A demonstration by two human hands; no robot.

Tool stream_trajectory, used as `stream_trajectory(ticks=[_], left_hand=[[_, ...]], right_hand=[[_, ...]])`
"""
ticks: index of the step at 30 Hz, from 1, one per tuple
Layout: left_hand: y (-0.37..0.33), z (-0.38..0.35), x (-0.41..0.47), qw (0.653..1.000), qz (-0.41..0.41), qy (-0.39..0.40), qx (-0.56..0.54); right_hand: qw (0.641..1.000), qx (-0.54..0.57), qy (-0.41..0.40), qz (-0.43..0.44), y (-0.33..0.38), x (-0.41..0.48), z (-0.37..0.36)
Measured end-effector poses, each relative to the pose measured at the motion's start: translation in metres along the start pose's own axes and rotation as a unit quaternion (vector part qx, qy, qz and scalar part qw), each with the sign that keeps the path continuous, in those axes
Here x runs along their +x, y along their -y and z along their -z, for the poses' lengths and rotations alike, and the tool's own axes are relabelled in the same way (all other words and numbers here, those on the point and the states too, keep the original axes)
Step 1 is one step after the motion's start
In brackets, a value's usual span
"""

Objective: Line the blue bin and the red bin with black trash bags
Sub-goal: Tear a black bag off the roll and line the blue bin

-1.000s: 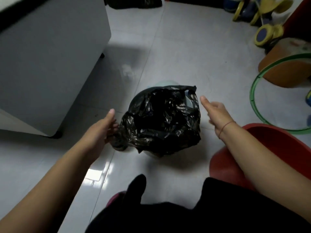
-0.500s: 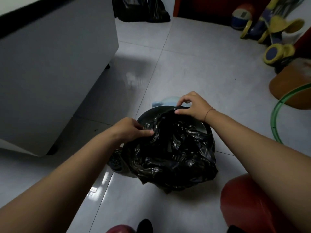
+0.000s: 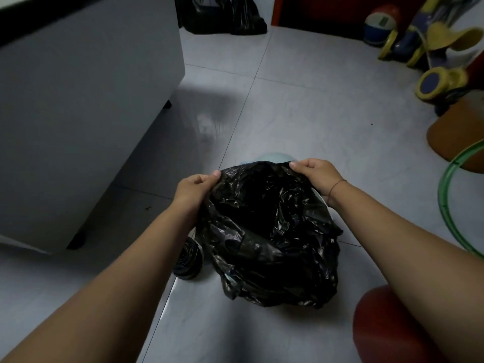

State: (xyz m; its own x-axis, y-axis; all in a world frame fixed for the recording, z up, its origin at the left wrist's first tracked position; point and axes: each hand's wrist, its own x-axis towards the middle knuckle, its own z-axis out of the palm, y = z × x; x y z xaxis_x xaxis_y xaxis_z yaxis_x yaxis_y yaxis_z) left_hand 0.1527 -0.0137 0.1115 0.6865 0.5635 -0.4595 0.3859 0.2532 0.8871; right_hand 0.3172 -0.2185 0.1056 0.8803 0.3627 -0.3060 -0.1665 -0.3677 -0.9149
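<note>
Right now both hands are closed on the mouth of the black trash bag [image 3: 267, 231], which sits near the middle of the view, draped over the blue bin [image 3: 275, 156]. The left hand [image 3: 195, 188] pinches the bag's rim at its ten o'clock, thumb on top and the other fingers curled under the film. The right hand [image 3: 317, 176] grips the rim at one o'clock, fingers bent over the edge and thumb tucked against the plastic; a thin cord bracelet [image 3: 337, 185] circles that wrist. Between the two hands the bag's mouth is held wide, and its inside is dark. Only a pale sliver of the bin shows, at twelve o'clock beyond the bag and again just under the right wrist; the crumpled film hangs down over the near side and hides the rest.

A roll of bags [image 3: 190, 260] stands on the floor touching the bag at its eight o'clock. The red bin [image 3: 379, 328] lies at the view's five o'clock, partly under the right forearm. A white cabinet [image 3: 78, 113] fills nine to eleven o'clock. A green hoop [image 3: 450, 205] curves at three o'clock, and a yellow ride-on toy [image 3: 440, 61] stands at two o'clock.
</note>
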Motion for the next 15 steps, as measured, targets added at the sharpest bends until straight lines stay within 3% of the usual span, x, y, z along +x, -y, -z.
stream_trajectory(ticks=[4,8,13,15], left_hand=[[0.001,-0.002,0.007,0.998,0.048,0.026,0.004],[0.009,-0.008,0.012,0.994,0.069,0.026,0.078],[0.02,-0.006,0.008,0.992,0.082,0.004,0.1],[0.025,0.002,0.004,0.992,0.094,-0.005,0.089]], right_hand=[[0.998,-0.006,0.031,-0.058,-0.017,-0.002,0.001],[0.994,0.006,-0.057,-0.09,-0.034,0.014,0.001],[0.978,-0.141,-0.031,-0.149,-0.062,0.01,0.011],[0.984,-0.116,-0.047,-0.13,-0.059,-0.003,0.013]])
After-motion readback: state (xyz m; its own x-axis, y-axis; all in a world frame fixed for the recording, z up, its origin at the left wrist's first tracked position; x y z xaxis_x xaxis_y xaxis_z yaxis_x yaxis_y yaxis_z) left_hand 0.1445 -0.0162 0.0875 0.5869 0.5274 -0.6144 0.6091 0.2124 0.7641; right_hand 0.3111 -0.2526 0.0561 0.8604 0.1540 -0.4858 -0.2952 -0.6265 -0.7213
